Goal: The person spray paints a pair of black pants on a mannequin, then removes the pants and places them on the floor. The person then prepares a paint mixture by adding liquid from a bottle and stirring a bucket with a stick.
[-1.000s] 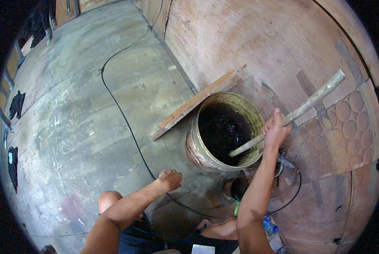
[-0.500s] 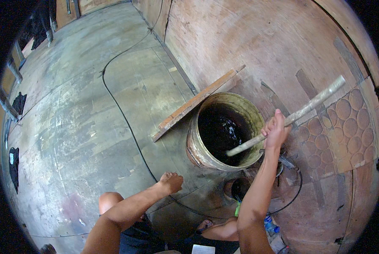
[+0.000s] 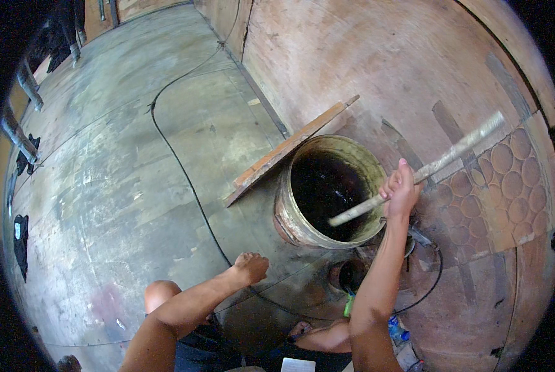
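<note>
From the dark liquid (image 3: 321, 186) in the bucket (image 3: 367, 167), the pole (image 3: 457, 150) slants up over the rim toward your right; whether it touches that rim is unclear. Your right hand (image 3: 401, 192) is wrapped around it near the middle, probably so you can steer the dipped end while the upper part balances it. Your left hand (image 3: 251, 268) is curled closed near the cable (image 3: 193, 192), with nothing visible in it; you seem to rest that forearm on your knee for support. Just beyond the bucket lies the plank (image 3: 290, 149), perhaps acting as a stop. A pot (image 3: 339, 276) sits on your side, likely for easy reach. Around the bottle (image 3: 398, 332) and the white card (image 3: 298, 364), you can read no brand or lettering
</note>
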A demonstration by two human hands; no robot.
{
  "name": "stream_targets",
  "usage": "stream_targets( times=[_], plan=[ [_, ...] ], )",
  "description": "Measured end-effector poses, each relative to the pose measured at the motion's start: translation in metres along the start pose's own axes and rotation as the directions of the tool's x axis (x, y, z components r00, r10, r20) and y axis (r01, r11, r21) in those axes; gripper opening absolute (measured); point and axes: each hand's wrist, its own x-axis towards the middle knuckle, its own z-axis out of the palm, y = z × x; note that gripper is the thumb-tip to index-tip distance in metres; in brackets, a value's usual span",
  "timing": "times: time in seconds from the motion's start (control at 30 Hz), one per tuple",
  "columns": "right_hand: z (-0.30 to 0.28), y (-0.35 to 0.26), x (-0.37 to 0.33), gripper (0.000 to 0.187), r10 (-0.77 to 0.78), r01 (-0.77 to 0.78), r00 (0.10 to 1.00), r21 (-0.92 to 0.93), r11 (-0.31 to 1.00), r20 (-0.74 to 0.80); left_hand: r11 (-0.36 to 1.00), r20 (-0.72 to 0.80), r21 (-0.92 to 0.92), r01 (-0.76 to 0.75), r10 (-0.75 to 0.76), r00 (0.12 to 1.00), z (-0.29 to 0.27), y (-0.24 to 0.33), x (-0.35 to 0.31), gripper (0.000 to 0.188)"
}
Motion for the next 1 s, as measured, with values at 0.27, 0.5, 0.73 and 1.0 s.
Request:
stream_targets(
  times=[0.27,0.5,0.73,1.0],
  plan=[
    [0.018,0.035,0.002,0.045,-0.277,0.285,0.945,0.021,0.958,-0.172,1.000,0.013,0.029,-0.006,0.006,1.000,0.002,-0.001,-0.001,0.038],
    [0.002,0.004,0.000,0.044,-0.014,0.016,0.999,0.057,0.998,-0.047,0.999,-0.015,0.044,-0.020,0.020,1.000,0.009,0.000,0.001,0.038],
    [0.011,0.031,0.006,0.041,-0.339,0.334,0.910,-0.065,0.940,-0.238,0.996,0.016,0.086,-0.041,0.039,0.999,0.006,-0.003,-0.004,0.048],
    [-0.008,0.006,0.005,0.046,-0.026,0.027,0.999,0.044,0.999,-0.041,0.999,0.009,0.027,-0.025,0.025,1.000,0.012,-0.001,0.001,0.040]
  ],
)
